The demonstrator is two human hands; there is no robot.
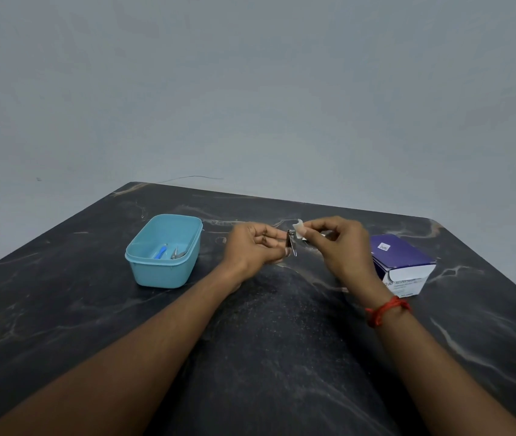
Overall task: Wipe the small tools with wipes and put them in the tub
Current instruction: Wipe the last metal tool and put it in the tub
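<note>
tub (143, 253) lt blue | table (282, 357) blk marbled | box (404, 256) purple/white | wipe (298, 228) white

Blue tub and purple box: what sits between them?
Head view: the left hand holds a metal nail clipper and the right hand pinches a white wipe at its top, above the table.

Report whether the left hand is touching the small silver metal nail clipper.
Touching. The head view shows the left hand pinching the small silver metal nail clipper between thumb and fingertips.

Both raised: left hand (250, 247), right hand (340, 243), each pinching, close together.
</note>
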